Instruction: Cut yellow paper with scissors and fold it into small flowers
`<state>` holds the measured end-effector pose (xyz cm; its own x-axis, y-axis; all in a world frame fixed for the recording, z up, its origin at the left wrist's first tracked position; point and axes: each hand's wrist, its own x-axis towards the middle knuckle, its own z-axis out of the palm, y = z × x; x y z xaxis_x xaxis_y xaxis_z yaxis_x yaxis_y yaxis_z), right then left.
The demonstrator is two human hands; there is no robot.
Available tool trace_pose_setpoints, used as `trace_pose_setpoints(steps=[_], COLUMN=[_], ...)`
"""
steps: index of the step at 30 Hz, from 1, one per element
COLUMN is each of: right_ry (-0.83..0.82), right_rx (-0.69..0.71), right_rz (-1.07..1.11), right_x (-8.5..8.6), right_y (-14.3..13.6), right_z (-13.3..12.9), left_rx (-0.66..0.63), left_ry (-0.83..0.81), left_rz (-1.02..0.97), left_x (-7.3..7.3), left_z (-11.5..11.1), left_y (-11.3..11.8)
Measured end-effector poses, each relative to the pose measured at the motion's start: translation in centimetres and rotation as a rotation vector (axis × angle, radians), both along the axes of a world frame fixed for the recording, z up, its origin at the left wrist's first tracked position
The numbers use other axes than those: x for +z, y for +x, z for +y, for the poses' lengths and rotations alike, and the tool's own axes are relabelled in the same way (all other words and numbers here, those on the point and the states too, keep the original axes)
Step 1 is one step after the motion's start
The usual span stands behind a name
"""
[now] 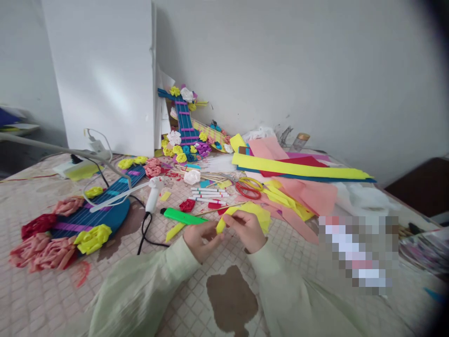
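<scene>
Pinched in both hands, yellow paper (220,227) at the table's near middle!
Right hand (248,230) nips it, thumb against fingers; left hand (201,239) holds its end loosely, fingers curled, just beside that green cutter (183,216).

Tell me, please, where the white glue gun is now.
In the head view, the white glue gun is left of centre, between the nearer blue guitar and the white markers.

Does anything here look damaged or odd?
Yes: the pale diamond-patterned table covering has a ragged brown patch between the light-green sleeves, breaking its pattern; torn or stained, I can't tell. A pixelated block hides part of the right side.
</scene>
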<state>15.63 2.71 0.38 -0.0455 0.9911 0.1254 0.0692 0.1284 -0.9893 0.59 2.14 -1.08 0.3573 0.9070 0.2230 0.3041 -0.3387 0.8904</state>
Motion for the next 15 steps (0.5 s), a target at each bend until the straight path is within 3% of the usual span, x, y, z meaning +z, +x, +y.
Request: trace_pose_setpoints(steps=[2,4,9,15], right_ry=[-0.006,-0.006,-0.014,-0.025], right_rx=[-0.044,-0.083,-0.106,-0.108], right_rz=[0.015,0.031,0.081,0.103], right_x=[0.1,0.1,-0.3,-0.8], right_y=[0.3,0.5,0.7,1.0], right_z=[0.2,0.5,0.8,1.1], left_rx=[-0.031,-0.035,-0.117,-0.223], left_ry=[0.282,0.458,0.468,0.448], left_rz=[0.139,0.258,0.727,0.747], left_x=[0.8,1.4,0.9,-0.9], left_z=[0.8,2.1,5.5,7.5], left_y=[-1.5,-3.4,-8.2,-9.8])
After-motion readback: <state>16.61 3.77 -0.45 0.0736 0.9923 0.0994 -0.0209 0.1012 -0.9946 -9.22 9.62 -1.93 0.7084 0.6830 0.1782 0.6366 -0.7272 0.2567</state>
